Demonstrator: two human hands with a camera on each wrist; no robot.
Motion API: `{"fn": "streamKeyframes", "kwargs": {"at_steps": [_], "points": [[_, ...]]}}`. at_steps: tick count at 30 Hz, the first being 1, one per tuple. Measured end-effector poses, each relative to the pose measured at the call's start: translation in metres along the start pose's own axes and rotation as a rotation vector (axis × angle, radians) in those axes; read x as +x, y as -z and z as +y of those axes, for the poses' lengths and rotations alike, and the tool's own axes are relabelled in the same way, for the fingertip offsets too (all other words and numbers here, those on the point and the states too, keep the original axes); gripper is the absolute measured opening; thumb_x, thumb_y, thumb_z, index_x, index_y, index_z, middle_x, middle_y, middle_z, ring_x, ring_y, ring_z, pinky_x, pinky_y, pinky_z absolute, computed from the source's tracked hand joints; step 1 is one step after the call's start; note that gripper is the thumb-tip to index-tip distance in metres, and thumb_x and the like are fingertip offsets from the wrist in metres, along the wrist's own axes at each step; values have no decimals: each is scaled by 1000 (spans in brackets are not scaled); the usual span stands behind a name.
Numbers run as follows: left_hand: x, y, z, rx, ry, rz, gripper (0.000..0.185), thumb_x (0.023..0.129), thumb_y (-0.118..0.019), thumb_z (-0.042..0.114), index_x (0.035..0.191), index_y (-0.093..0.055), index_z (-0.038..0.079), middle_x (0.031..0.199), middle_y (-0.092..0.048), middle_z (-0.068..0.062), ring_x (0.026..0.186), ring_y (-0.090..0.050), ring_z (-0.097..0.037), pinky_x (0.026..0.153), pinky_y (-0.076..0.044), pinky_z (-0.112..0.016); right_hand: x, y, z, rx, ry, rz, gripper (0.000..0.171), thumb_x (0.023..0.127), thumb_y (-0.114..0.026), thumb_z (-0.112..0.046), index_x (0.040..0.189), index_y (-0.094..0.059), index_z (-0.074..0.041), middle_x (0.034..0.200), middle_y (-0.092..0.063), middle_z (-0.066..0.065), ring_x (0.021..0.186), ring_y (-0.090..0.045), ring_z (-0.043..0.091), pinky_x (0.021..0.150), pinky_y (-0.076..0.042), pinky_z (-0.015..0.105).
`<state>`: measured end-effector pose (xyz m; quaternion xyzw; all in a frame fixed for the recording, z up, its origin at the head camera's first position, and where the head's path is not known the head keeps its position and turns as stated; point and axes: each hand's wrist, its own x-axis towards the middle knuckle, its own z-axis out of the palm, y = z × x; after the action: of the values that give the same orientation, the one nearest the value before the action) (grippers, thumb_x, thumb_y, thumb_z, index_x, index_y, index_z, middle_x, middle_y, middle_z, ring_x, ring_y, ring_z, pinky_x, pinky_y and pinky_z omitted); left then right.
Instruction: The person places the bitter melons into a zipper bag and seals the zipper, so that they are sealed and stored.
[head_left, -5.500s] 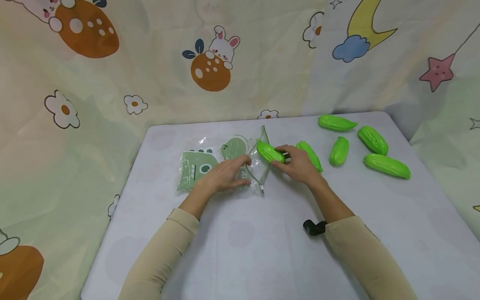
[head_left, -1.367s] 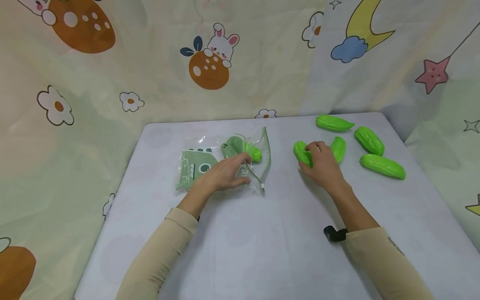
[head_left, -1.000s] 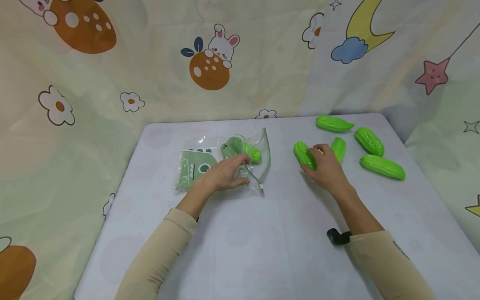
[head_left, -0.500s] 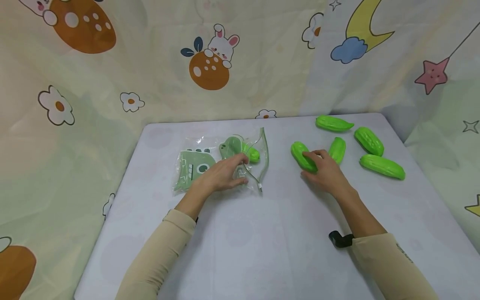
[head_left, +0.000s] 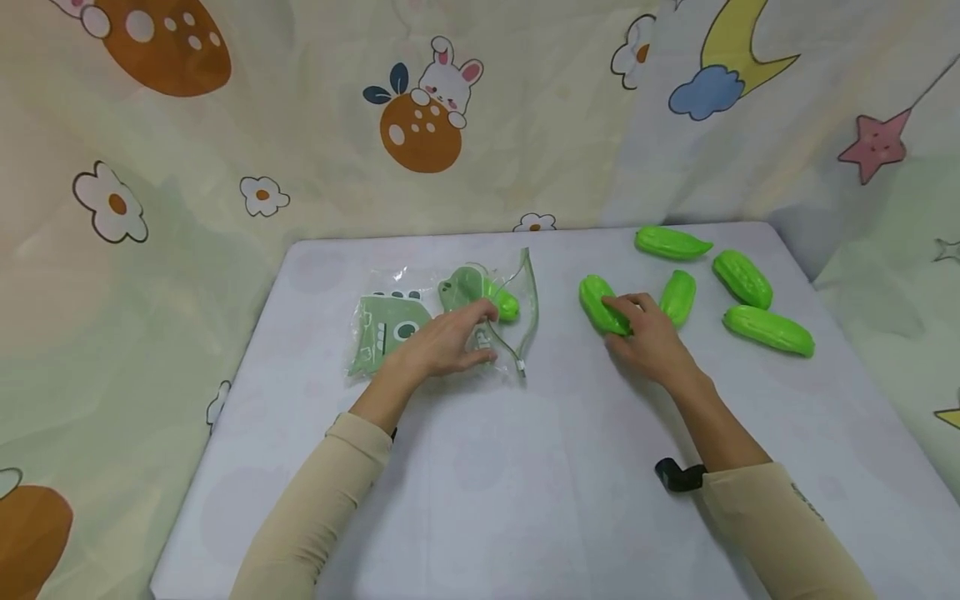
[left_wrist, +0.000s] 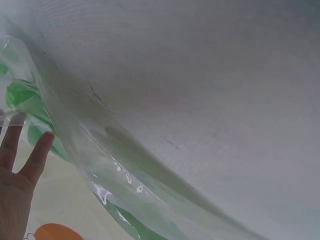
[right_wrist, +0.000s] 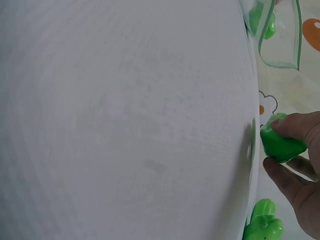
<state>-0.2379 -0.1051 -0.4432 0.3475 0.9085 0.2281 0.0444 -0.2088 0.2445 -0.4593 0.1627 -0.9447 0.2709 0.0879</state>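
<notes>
One gourd (head_left: 504,305) now lies bagged; zip bag (head_left: 450,321) mouth is held by left hand (head_left: 442,343); second gourd (head_left: 602,305) is gripped by right hand (head_left: 647,333), lifted off bench (head_left: 525,467)

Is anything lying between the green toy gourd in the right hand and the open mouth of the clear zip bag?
Nothing visible does. The right hand grips the green ridged toy gourd, and only bare white table separates it from the clear plastic zip bag, whose mouth the left hand holds open.
</notes>
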Motion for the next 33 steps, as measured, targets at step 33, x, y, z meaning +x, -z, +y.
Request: {"fn": "streamKeyframes", "kwargs": {"at_steps": [33], "points": [[3, -3, 7, 16, -35, -11, 58, 80, -74, 38, 126, -43, 21, 126, -52, 7, 115, -52, -12, 91, -45, -33, 16, -8, -23, 363, -34, 116, 54, 85, -70, -11, 135, -49, -16, 131, -49, 8, 107, -57, 30, 80, -53, 41]]}}
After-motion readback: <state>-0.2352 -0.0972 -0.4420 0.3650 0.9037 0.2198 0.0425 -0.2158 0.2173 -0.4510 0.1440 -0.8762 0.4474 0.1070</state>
